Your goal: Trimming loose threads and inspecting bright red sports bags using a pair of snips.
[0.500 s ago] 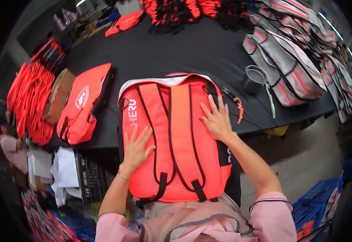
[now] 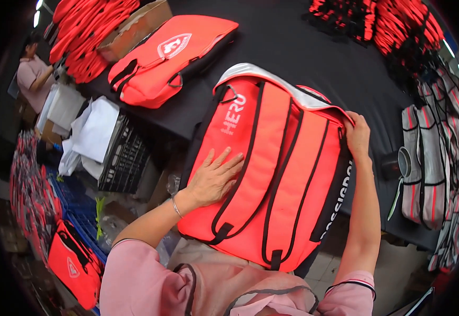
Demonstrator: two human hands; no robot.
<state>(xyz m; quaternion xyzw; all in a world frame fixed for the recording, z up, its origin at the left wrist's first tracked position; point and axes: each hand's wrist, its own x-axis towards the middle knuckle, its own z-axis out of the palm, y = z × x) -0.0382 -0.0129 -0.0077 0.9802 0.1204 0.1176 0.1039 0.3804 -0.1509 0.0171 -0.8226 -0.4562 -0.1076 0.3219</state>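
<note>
A bright red-orange backpack leans against the edge of a black-covered table, its two padded straps facing me. Black trim lines the straps, and a silver-grey lining shows along its folded top edge. My left hand lies flat on the back panel, left of the straps, fingers spread. At the bag's upper right corner, my right hand has its fingers curled round the edge; the fingertips are partly hidden. Beyond the bag to the left, another red backpack rests on the table.
Stacked red pieces and a cardboard box stand at the far left. A black crate holds white sheets. Grey pieces and a dark cup lie right. A co-worker is at the left.
My view has swung left. The backpack now sits more tilted. My right hand went from lying flat on the panel to gripping the top right corner; my left hand still lies flat.
</note>
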